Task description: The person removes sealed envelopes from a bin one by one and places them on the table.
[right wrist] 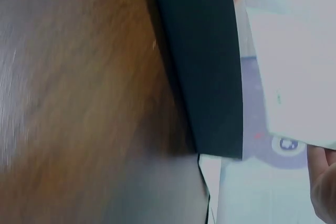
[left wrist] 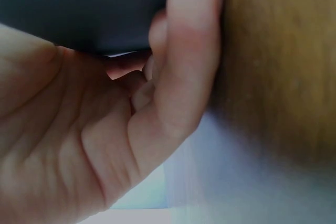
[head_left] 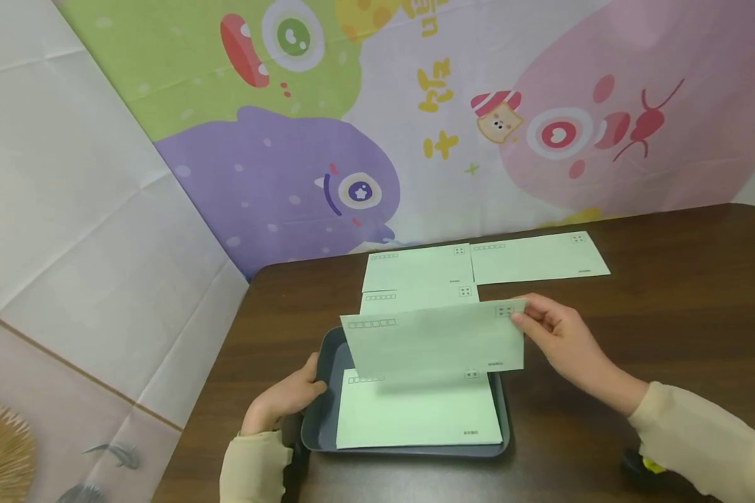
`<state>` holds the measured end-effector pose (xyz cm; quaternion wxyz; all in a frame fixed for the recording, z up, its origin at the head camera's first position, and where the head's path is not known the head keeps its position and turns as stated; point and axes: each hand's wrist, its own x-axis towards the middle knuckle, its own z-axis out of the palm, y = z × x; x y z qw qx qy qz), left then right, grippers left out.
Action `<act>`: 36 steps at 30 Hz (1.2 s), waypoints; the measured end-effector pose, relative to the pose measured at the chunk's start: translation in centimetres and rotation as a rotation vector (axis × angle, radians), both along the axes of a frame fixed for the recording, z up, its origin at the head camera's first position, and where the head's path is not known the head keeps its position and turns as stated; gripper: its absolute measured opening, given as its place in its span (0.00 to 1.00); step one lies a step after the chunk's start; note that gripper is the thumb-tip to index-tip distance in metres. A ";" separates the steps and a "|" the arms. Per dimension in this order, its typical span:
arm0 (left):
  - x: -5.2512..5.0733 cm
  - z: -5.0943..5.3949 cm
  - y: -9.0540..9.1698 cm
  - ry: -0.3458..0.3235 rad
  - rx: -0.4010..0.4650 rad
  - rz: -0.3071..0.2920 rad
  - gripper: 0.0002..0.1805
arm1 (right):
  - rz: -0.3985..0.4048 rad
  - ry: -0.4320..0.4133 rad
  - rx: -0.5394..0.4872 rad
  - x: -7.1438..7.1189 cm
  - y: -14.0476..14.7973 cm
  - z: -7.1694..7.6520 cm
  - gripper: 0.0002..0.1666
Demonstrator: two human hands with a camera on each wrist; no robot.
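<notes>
My right hand [head_left: 566,338] pinches a pale green envelope [head_left: 437,339] by its upper right corner, thumb in front. The envelope hangs tilted over the back of a dark grey tray [head_left: 505,419]. Inside the tray lie more envelopes [head_left: 415,412], looking like a stack. At the tray's left side my left hand [head_left: 289,392] grips the rim, thumb over the edge; the left wrist view shows its curled fingers [left wrist: 191,56] against the dark tray wall [left wrist: 94,9]. In the right wrist view, the held envelope [right wrist: 299,77] rises beyond the tray's side [right wrist: 205,66].
Behind the tray, envelopes lie on the brown table [head_left: 686,293]: one at back left [head_left: 418,269], one at back right [head_left: 537,257], and one in front [head_left: 418,297], partly hidden by the held one. A cartoon-printed cloth [head_left: 453,195] hangs along the table's back edge.
</notes>
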<state>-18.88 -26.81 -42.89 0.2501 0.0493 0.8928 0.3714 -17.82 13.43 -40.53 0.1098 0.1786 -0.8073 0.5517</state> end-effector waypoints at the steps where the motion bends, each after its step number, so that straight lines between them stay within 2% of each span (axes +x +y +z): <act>1: 0.0 0.0 0.0 0.001 -0.007 -0.001 0.36 | -0.011 0.003 0.005 -0.1 0.3 0.0 0.09; 7: 0.1 -0.2 0.0 0.004 -0.013 0.020 0.34 | -0.083 0.025 0.054 -1.2 2.0 -0.1 0.04; 12: 0.3 0.0 -0.1 -0.029 -0.044 0.040 0.36 | -0.153 -0.005 0.074 -2.1 3.3 -0.3 0.11; 17: 0.3 0.0 -0.3 -0.024 -0.057 0.029 0.38 | -0.237 -0.039 0.070 -3.0 4.4 -0.5 0.18; 24: 0.3 0.0 -0.3 -0.007 -0.035 0.011 0.37 | -0.324 -0.131 0.086 -4.3 6.4 -1.0 0.25; 30: 0.2 0.0 -0.2 0.021 -0.033 0.012 0.34 | -0.406 -0.218 0.113 -5.8 8.8 -2.2 0.29; 36: 0.2 0.1 -0.1 0.025 -0.034 0.024 0.32 | -0.417 -0.279 0.173 -6.8 11.3 -3.6 0.31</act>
